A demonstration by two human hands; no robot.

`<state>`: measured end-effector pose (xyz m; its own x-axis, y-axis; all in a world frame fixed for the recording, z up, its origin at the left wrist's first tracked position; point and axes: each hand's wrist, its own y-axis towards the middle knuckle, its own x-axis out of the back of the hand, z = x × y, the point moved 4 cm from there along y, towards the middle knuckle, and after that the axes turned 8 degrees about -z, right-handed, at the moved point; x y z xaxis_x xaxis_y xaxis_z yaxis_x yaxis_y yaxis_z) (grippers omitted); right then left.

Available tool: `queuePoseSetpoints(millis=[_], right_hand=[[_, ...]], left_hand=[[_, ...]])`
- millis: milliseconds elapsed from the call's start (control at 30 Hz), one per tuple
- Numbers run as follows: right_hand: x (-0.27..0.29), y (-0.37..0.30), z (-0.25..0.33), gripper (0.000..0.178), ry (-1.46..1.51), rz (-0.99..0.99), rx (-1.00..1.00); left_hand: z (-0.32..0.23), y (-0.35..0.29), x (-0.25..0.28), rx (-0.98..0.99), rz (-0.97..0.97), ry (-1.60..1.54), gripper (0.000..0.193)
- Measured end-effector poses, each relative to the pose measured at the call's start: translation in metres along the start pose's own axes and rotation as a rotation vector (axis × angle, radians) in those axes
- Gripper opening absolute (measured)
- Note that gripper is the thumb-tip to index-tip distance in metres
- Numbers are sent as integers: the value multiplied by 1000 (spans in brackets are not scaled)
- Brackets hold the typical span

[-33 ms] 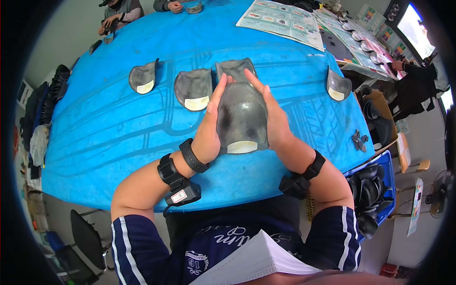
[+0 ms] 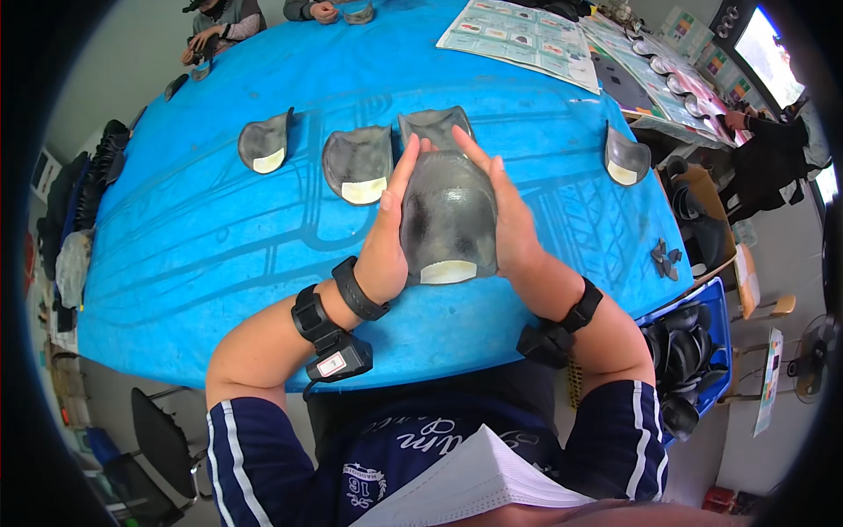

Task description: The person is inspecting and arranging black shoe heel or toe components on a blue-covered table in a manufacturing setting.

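Between my palms stands a dark grey curved roof tile [image 2: 449,220] with a white patch at its near end. My left hand [image 2: 392,224] presses along its left edge, fingers stretched forward. On the opposite edge lies my right hand [image 2: 512,215], in the same pose. Just beyond my fingertips another curved tile [image 2: 435,125] is partly hidden. To its left lie a tile [image 2: 357,158] and, farther left, a smaller-looking tile [image 2: 263,140], both with white patches. A further tile [image 2: 625,158] rests at the right side of the table.
The table has a blue cover [image 2: 219,228]. Dark broken pieces [image 2: 666,259] lie near its right edge. A blue crate [image 2: 716,351] of dark tiles stands on the floor at right, below a cardboard box [image 2: 716,211]. Printed sheets [image 2: 522,39] lie far right. Other people sit across the table.
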<state>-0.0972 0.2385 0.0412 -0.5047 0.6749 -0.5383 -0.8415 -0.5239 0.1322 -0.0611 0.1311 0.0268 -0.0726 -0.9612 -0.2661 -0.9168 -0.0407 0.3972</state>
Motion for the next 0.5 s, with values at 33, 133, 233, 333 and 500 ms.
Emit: queuePoseSetpoints(millis=[33, 133, 233, 333, 500], right_hand=[[-1, -1, 1, 55, 21, 1, -1], [2, -1, -4, 52, 216, 25, -9], [0, -4, -3, 52, 272, 49, -41], [-7, -6, -4, 59, 112, -52, -14], [-5, -7, 0, 59, 19, -32, -13]], left_hand=[[1, -1, -1, 3, 0, 1, 72], [0, -4, -7, 11, -29, -133, 73], [-4, -6, -10, 25, -61, -258, 74], [-4, -9, -6, 29, -40, -149, 72], [-2, -6, -2, 6, 5, 14, 67]])
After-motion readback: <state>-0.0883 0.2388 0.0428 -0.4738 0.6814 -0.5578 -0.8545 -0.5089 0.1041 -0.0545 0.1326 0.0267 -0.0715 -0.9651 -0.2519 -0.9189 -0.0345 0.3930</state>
